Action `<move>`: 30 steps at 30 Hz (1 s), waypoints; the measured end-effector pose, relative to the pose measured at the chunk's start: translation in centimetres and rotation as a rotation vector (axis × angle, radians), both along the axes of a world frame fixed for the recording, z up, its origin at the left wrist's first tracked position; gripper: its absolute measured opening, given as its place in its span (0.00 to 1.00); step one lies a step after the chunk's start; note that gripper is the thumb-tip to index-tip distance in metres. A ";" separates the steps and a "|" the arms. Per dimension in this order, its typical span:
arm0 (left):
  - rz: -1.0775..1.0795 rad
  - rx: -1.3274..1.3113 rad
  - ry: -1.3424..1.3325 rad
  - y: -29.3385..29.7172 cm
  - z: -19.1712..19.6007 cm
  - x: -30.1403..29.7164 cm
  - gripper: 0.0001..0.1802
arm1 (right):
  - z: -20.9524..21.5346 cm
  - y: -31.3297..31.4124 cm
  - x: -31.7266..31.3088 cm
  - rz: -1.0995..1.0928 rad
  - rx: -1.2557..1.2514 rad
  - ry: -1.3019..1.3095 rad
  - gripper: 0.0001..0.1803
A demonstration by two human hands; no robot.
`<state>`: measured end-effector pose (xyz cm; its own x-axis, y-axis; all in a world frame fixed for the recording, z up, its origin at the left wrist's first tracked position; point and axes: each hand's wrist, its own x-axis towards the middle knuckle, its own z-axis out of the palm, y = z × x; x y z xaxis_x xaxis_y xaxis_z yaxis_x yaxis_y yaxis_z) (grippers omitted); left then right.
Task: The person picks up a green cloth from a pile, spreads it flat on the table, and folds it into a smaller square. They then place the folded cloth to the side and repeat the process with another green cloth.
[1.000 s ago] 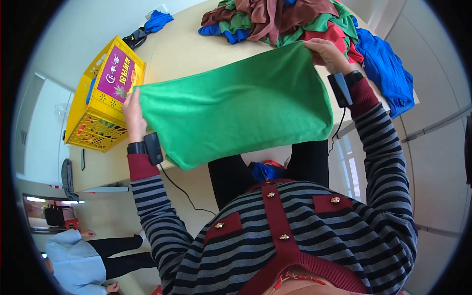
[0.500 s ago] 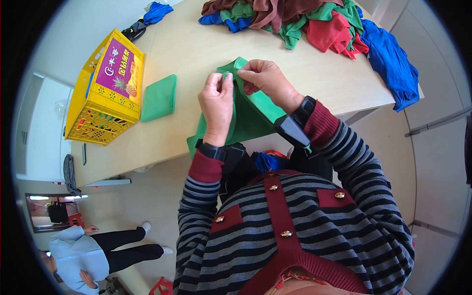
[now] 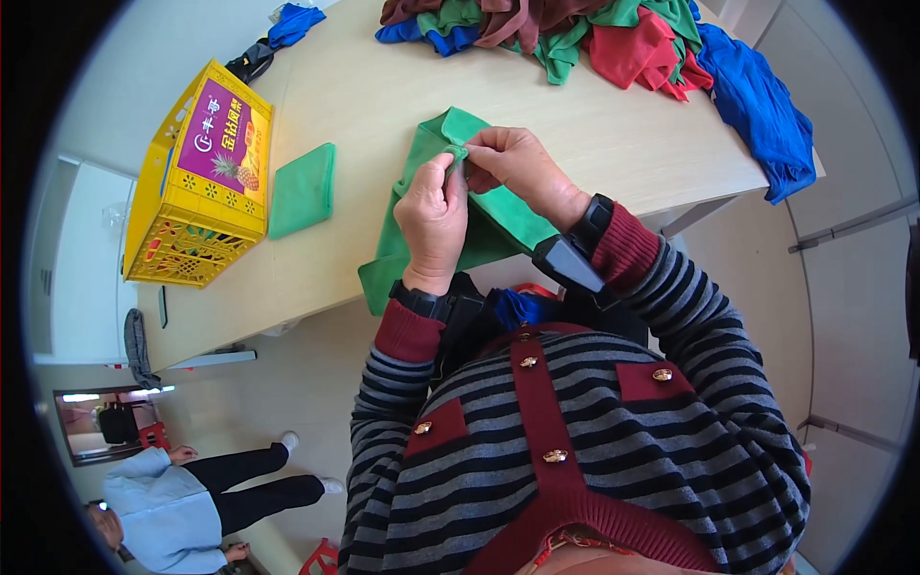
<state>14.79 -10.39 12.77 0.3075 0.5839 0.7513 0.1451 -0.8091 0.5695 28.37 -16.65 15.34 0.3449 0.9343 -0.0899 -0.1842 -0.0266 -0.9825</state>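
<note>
A green cloth (image 3: 407, 216) lies over the table's front edge, with part of it hanging down toward my lap. My left hand (image 3: 433, 220) pinches a gathered bit of it between thumb and fingers. Right beside it my right hand (image 3: 525, 172) also pinches the cloth, its fingertips almost touching the left ones. What exactly lies between the fingertips is too small to make out. To the left on the table rests a flat, neatly folded green cloth (image 3: 302, 192).
A yellow plastic crate (image 3: 206, 235) stands at the table's left. Brown, green, red and blue cloths (image 3: 632, 48) are heaped along the far side, a blue one (image 3: 757, 115) at the right edge. A dark phone-like object (image 3: 163, 308) lies front left. Another person (image 3: 168, 503) stands lower left.
My left hand has moved slightly right and up, closing in on the right hand at the cloth. The other person's arm has shifted.
</note>
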 end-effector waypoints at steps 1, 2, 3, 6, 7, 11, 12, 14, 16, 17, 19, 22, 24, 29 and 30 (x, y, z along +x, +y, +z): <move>0.015 0.076 0.040 -0.1 -0.1 -0.1 0.08 | -0.1 -0.2 0.0 -0.005 0.001 0.021 0.13; 0.029 0.153 0.079 -0.1 -0.2 -0.2 0.09 | -0.2 -0.4 0.0 -0.006 0.003 0.021 0.13; 0.045 0.230 0.119 -0.3 0.0 -0.3 0.09 | -0.2 -0.7 0.0 -0.002 -0.009 0.018 0.13; 0.007 0.257 0.201 -1.0 0.3 -0.4 0.09 | -0.6 -1.2 0.2 0.003 -0.030 0.014 0.14; -0.012 0.270 0.243 -1.0 0.3 -0.3 0.10 | -1.1 -1.3 0.4 -0.011 -0.020 0.041 0.14; -0.077 0.324 0.294 -0.5 0.4 -0.1 0.09 | -1.6 -1.6 0.9 -0.039 -0.007 0.102 0.15; -0.078 0.325 0.297 -0.3 0.4 0.0 0.09 | -1.7 -1.6 1.1 -0.042 -0.017 0.105 0.14; -0.112 0.379 0.344 -0.3 0.6 0.5 0.09 | -2.0 -1.8 1.8 -0.047 -0.028 0.111 0.14; -0.132 0.405 0.368 -0.2 0.8 1.0 0.08 | -2.4 -1.9 2.6 -0.036 -0.068 0.119 0.12; -0.167 0.369 0.356 0.0 1.0 1.3 0.07 | -2.5 -1.9 3.1 -0.031 -0.088 0.122 0.11; -0.233 0.288 0.333 0.2 2.0 1.5 0.05 | -1.9 -2.6 3.7 -0.028 -0.110 0.105 0.10; -0.021 0.081 0.316 6.1 0.4 2.6 0.04 | -3.1 -2.6 4.1 -0.037 -0.103 0.047 0.09; 0.059 0.105 0.370 11.8 -1.2 4.2 0.06 | -3.8 -3.1 4.2 0.016 -0.119 -0.007 0.08; 0.123 -0.030 0.841 19.3 -5.8 8.4 0.11 | -3.4 -4.3 4.0 0.055 -0.151 -0.102 0.07; 0.118 -0.026 0.835 20.0 -6.3 9.4 0.11 | -3.4 -4.5 4.0 0.048 -0.149 -0.108 0.07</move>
